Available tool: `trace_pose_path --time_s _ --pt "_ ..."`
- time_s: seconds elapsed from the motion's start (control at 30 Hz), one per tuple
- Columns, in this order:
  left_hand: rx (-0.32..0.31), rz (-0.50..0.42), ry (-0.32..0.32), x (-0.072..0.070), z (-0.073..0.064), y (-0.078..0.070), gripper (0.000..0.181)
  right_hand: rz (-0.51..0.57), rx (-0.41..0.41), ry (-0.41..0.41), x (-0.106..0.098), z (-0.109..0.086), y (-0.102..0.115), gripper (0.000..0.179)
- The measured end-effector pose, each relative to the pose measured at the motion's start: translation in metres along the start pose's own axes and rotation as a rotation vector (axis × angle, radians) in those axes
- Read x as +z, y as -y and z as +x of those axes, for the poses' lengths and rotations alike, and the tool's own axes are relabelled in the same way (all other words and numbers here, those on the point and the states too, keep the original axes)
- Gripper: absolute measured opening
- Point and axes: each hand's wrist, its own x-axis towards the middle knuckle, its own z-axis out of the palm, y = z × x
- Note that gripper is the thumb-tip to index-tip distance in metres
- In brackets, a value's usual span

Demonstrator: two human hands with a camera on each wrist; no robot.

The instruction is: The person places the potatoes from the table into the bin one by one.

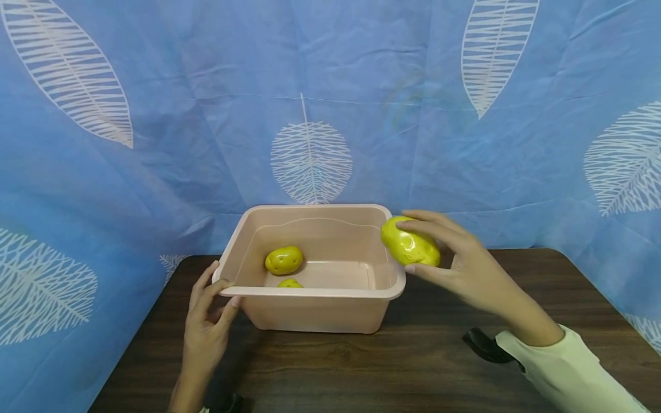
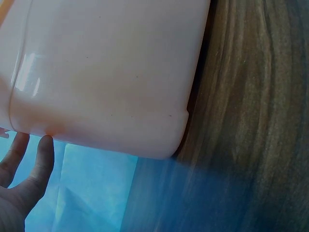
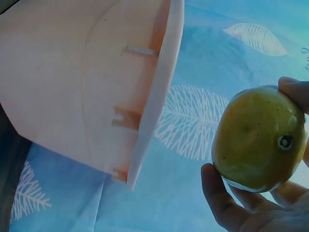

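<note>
A shiny yellow toy potato [image 1: 410,241] is held between the thumb and fingers of my right hand [image 1: 465,264], at the right rim of a beige plastic tub [image 1: 315,312]. In the right wrist view this potato [image 3: 260,140] shows dark specks and a small round pit. My left hand [image 1: 203,330] grips the tub's front left corner, fingers on the rim and thumb at the front wall. Inside the tub lies a second potato [image 1: 284,260]. Only the top of a third potato [image 1: 290,283] shows; the front rim hides the rest.
The tub stands on a dark wood-grain table [image 1: 330,373] with rounded far corners. Behind it hangs a blue cloth [image 1: 382,155] with white leaf prints. A black strap [image 1: 488,346] sits by the light right sleeve [image 1: 573,367].
</note>
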Motion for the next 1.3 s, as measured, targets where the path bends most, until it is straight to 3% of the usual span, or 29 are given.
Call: trace_pose_path --time_s 0.5,1.3 --pt "-0.002 0.017 -0.019 0.000 0.000 0.003 0.033 0.048 0.046 0.083 0.020 0.034 0.004 0.057" --pt "-0.044 0.040 -0.017 0.000 0.001 0.001 0.032 0.138 0.078 0.101 0.033 0.063 0.014 0.057"
